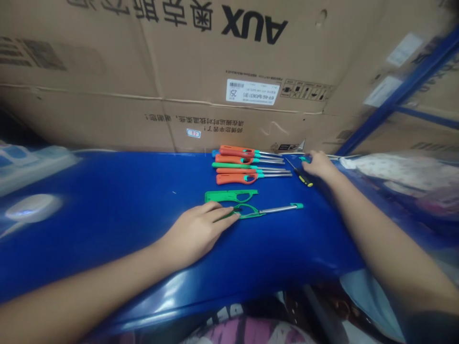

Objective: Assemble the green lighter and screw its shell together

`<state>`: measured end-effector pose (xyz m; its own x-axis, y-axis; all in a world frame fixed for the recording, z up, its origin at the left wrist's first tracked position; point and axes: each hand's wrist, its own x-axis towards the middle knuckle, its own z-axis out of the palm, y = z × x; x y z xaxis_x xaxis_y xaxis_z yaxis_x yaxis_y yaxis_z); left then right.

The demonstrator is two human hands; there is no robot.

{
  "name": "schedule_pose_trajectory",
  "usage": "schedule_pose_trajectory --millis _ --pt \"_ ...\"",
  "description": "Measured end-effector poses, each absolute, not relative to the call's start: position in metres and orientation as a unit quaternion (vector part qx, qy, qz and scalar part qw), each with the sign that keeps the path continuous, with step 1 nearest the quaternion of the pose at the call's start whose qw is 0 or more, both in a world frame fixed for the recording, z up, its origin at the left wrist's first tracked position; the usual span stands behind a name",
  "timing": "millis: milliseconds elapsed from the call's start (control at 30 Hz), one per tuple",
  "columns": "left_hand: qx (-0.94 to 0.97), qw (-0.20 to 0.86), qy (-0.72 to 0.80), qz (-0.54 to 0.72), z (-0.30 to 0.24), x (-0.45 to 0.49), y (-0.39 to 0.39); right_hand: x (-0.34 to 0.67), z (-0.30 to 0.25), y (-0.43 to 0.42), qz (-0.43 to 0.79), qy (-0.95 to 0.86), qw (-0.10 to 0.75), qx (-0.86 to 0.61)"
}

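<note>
My left hand (201, 231) is closed over the handle of an opened green gas lighter (253, 213), whose long metal tube points right and ends in a teal tip. Its palm and fingers hide most of that handle. A loose green half shell (229, 196) lies just beyond it. At the far right of the table, the fingers of my right hand (320, 166) are pinched at a small teal plastic piece (304, 159). Beside that hand lies a black and yellow screwdriver (304, 178). Several orange lighters (234, 178) and a green lighter (233, 166) lie in a row beyond the half shell.
The blue tabletop (118, 205) ends at a large cardboard box (118, 114) along the back. A white round object (34, 208) sits at the left. A patterned cloth bundle (387, 169) and a blue metal frame (390, 102) stand at the right.
</note>
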<state>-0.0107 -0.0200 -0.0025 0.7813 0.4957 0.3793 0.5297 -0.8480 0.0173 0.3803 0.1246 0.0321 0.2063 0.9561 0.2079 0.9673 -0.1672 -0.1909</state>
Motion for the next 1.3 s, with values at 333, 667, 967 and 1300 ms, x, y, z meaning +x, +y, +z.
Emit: schedule_pose_trajectory --millis 333,667,967,1300 --pt "-0.943 0.022 -0.276 -0.184 0.001 -0.009 -0.020 0.360 0.047 0.120 -0.011 -0.644 0.151 -0.750" --pt "-0.932 -0.030 -0.299 -0.201 0.002 -0.008 -0.020 0.265 0.051 0.021 0.231 -0.887 0.151 -0.371" --pt "-0.903 -0.141 -0.345 -0.214 -0.003 -0.005 -0.018 0.266 0.027 0.022 0.221 -0.897 0.186 -0.335" --pt "-0.885 -0.175 -0.362 -0.236 -0.001 -0.002 -0.017 0.260 0.030 0.012 0.310 -0.855 0.188 -0.372"
